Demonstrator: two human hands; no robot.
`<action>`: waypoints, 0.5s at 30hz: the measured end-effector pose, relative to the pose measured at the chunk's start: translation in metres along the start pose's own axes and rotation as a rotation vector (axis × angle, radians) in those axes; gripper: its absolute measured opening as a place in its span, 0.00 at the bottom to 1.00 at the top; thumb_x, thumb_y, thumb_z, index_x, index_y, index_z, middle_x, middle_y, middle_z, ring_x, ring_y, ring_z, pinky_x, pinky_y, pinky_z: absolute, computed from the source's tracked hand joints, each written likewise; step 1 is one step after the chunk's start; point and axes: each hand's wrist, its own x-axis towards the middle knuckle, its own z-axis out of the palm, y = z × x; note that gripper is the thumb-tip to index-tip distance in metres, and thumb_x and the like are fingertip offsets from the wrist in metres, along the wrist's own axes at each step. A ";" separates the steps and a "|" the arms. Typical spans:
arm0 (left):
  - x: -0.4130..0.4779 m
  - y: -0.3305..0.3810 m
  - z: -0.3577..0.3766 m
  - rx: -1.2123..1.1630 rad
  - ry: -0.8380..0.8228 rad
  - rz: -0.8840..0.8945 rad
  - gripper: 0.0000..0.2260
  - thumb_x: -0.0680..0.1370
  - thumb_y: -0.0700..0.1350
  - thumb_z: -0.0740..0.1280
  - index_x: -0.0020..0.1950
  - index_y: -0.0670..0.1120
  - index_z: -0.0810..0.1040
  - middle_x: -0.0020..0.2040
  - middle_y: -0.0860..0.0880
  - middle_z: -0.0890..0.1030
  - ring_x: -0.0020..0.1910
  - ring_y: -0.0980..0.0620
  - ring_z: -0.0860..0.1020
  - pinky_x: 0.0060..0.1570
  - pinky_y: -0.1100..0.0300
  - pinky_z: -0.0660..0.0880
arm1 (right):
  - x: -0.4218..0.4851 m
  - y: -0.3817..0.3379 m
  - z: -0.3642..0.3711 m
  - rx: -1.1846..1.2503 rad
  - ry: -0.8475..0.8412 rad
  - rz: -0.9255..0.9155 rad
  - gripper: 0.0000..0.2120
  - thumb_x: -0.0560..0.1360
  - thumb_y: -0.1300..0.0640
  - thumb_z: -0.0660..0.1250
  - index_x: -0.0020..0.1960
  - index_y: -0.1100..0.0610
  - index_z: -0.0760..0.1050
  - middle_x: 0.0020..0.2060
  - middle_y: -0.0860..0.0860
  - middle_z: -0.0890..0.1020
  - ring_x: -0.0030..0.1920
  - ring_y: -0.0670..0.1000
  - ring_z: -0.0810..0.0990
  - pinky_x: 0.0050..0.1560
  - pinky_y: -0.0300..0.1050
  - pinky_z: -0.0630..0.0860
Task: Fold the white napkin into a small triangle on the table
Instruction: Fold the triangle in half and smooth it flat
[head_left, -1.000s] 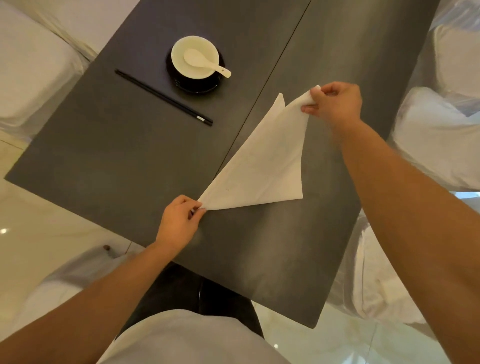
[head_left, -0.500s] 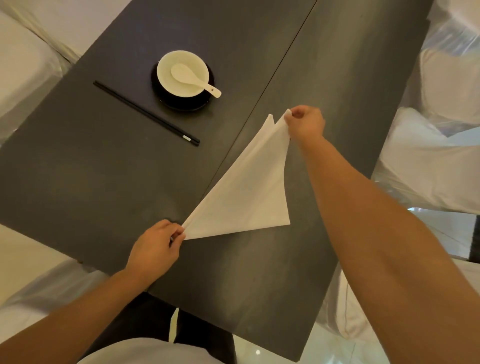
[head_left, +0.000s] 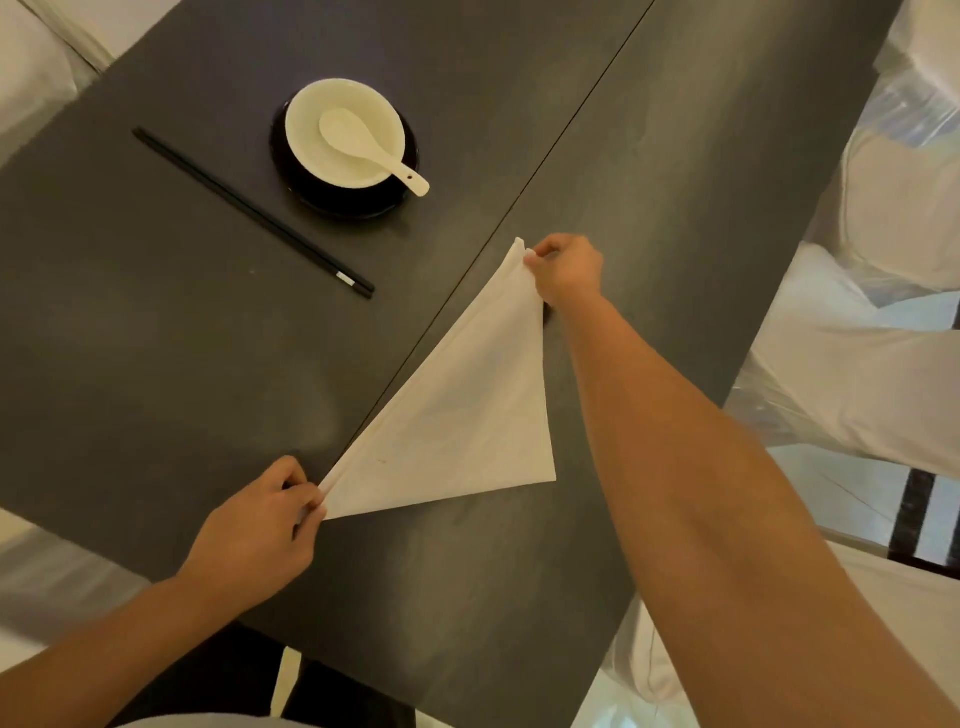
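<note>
The near corner of the white napkin (head_left: 467, 415) disappears under the left hand (head_left: 254, 525), whose fingers (head_left: 306, 493) are curled and pinch it against the thumb. How many layers they hold we cannot tell. At the far tip, the right hand (head_left: 566, 267) pinches the upper corner. Its fingers (head_left: 535, 257) are bunched together and mostly hidden behind the knuckles. The right forearm covers part of the dark table (head_left: 156, 338), and the frame cuts off the table's far end. The white shapes (head_left: 883, 364) at the edges look like covered chairs under plastic, but we cannot be sure.

The napkin lies on the table as a triangle, its long edge along the table's seam. Beyond it a white bowl (head_left: 311, 104) holds a ceramic spoon (head_left: 363, 145) and sits on a black saucer (head_left: 405, 192), with black chopsticks (head_left: 249, 210) to the left.

A second ago the right hand held its corner lifted and well apart from the far tip. Half a second ago a small gap remained. Now the two tips nearly meet and the upper layer lies almost flat. The left hand has kept its pinch.
</note>
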 end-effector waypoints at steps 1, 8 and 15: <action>0.000 0.000 0.000 0.003 0.006 0.007 0.03 0.77 0.48 0.69 0.47 0.51 0.81 0.45 0.58 0.69 0.30 0.57 0.73 0.30 0.71 0.64 | 0.002 0.002 0.003 0.018 0.003 -0.014 0.06 0.77 0.55 0.67 0.48 0.55 0.81 0.40 0.50 0.79 0.38 0.47 0.74 0.24 0.27 0.64; 0.000 -0.002 0.001 0.072 0.042 0.117 0.02 0.76 0.44 0.70 0.48 0.49 0.80 0.43 0.56 0.72 0.28 0.57 0.70 0.27 0.71 0.63 | 0.006 0.003 0.014 0.096 0.083 -0.215 0.07 0.76 0.53 0.69 0.46 0.56 0.81 0.42 0.50 0.82 0.40 0.46 0.77 0.37 0.28 0.70; -0.001 -0.004 0.004 0.060 0.098 0.098 0.03 0.76 0.43 0.70 0.49 0.48 0.81 0.45 0.54 0.76 0.31 0.57 0.73 0.28 0.68 0.67 | 0.014 0.000 0.018 0.133 0.080 -0.105 0.04 0.73 0.54 0.71 0.43 0.54 0.80 0.33 0.44 0.78 0.34 0.42 0.75 0.31 0.27 0.68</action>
